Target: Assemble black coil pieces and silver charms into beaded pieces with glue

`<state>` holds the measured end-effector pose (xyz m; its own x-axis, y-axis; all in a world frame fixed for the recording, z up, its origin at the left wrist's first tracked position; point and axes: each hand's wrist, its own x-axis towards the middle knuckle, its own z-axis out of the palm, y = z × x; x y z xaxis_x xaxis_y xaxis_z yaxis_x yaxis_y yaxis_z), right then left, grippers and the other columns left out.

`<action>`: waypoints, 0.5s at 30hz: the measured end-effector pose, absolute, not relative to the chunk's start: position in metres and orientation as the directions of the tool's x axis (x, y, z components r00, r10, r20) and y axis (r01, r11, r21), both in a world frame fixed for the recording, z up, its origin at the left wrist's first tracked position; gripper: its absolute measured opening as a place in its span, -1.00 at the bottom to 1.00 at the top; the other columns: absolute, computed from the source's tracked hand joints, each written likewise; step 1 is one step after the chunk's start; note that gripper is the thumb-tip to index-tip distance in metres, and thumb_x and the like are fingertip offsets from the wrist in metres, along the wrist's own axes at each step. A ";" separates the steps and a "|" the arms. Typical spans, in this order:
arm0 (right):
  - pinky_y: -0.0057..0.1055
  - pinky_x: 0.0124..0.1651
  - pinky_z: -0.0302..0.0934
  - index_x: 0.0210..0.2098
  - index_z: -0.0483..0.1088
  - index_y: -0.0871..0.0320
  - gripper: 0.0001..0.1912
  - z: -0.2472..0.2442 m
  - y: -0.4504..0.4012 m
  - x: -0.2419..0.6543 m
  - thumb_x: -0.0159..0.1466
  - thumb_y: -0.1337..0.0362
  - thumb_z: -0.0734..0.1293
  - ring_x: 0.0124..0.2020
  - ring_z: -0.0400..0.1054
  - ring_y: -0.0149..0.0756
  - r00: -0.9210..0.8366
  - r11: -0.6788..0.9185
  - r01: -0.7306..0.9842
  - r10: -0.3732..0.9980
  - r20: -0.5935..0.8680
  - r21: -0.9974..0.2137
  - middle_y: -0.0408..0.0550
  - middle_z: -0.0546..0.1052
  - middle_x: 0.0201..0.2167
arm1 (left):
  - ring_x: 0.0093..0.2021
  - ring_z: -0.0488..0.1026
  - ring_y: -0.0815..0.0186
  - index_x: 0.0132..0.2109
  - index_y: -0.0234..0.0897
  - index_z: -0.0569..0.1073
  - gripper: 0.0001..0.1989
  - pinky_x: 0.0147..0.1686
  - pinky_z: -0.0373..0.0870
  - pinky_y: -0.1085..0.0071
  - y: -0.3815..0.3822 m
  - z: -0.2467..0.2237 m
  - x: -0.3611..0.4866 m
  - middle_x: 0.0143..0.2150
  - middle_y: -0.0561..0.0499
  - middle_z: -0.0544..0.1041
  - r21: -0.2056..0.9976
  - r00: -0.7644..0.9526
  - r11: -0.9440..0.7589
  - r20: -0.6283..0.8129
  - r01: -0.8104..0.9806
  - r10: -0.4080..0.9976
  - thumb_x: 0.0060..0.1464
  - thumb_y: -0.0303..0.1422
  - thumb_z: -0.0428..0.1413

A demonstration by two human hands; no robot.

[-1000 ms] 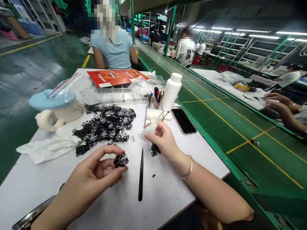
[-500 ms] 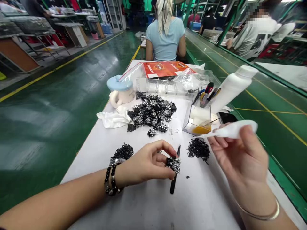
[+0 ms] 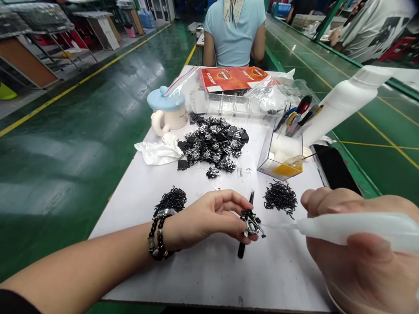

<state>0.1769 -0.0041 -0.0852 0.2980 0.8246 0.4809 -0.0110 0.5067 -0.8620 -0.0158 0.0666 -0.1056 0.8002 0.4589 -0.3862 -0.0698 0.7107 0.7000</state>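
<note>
My left hand [image 3: 212, 216] pinches a small black-and-silver part [image 3: 252, 223] between thumb and fingers, just above the white tabletop [image 3: 209, 274]. Beneath it lies a pair of black tweezers [image 3: 241, 250], partly covered. My right hand [image 3: 363, 261] is closed around a translucent white squeeze bottle [image 3: 347, 226]; its thin nozzle points left, with the tip close to the part. Whether the tip touches it I cannot tell. Piles of short black curved pieces lie on either side, one [image 3: 280, 197] to the right and another [image 3: 172, 198] behind my left wrist.
Farther back is a heap of black-and-silver parts [image 3: 214, 141], beside a crumpled tissue [image 3: 159, 150] and a lidded mug [image 3: 168, 113]. A clear tool box [image 3: 281, 159], a tall white bottle [image 3: 350, 102] and a phone [image 3: 337, 168] stand or lie right. A person [image 3: 234, 37] sits ahead.
My right hand has turned and lowered the squeeze bottle, bringing its nozzle beside the part. My left hand has tilted the part. The view has shifted slightly downward.
</note>
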 end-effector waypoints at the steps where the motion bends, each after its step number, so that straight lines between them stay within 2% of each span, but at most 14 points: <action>1: -0.26 -0.36 0.15 -0.34 0.42 0.16 -0.84 -0.085 -0.005 0.176 0.18 0.20 0.41 -0.52 0.23 -0.37 0.290 0.502 0.001 0.827 0.481 -0.865 -0.18 0.38 -0.58 | -0.28 0.58 0.21 -0.17 -0.36 0.39 -0.67 -0.27 0.49 0.35 0.066 -0.106 -0.016 -0.28 -0.08 0.53 0.690 0.800 0.721 -0.394 -0.069 0.453 -0.10 -0.43 0.31; 10: -0.27 -0.40 0.17 -0.36 0.47 0.11 -0.82 -0.086 -0.007 0.176 0.17 0.13 0.42 -0.51 0.25 -0.33 0.284 0.461 0.102 0.836 0.470 -0.881 -0.16 0.35 -0.61 | -0.29 0.60 0.18 -0.18 -0.37 0.42 -0.67 -0.30 0.51 0.40 0.067 -0.105 -0.015 -0.31 -0.08 0.55 0.643 0.797 0.762 -0.419 -0.079 0.436 -0.11 -0.42 0.33; 15: -0.28 -0.42 0.15 -0.35 0.46 0.13 -0.84 -0.086 -0.007 0.176 0.17 0.17 0.42 -0.52 0.26 -0.34 0.282 0.480 0.123 0.822 0.495 -0.868 -0.16 0.36 -0.59 | -0.28 0.60 0.19 -0.17 -0.38 0.41 -0.69 -0.30 0.51 0.40 0.068 -0.105 -0.015 -0.31 -0.09 0.56 0.652 0.798 0.755 -0.414 -0.076 0.438 -0.08 -0.43 0.31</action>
<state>0.1757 -0.0068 -0.0864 0.2817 0.8221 0.4947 0.1227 0.4805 -0.8684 -0.0155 0.0682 -0.1046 0.7979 0.4378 -0.4143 -0.0756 0.7547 0.6517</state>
